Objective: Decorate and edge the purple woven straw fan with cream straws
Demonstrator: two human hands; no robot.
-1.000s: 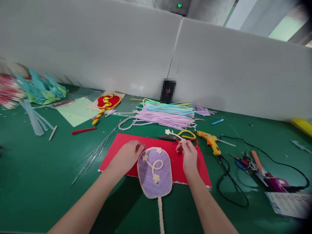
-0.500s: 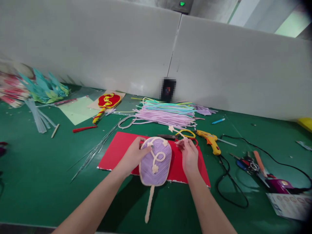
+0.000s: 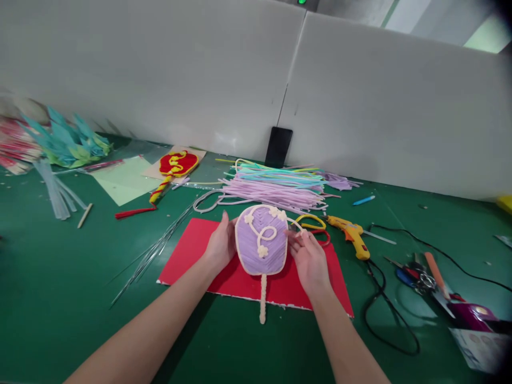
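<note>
Head view, hands point(image 3: 222, 245) point(image 3: 314, 261) flanking fan point(image 3: 262, 241), forearms point(image 3: 150, 320) converging

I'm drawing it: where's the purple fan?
In the head view, the purple fan is near centre, between left hand and right hand, over the red board.

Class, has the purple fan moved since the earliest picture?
Yes: the purple fan moved up the view against the red board, its head now overlapping the board's far edge.
</note>
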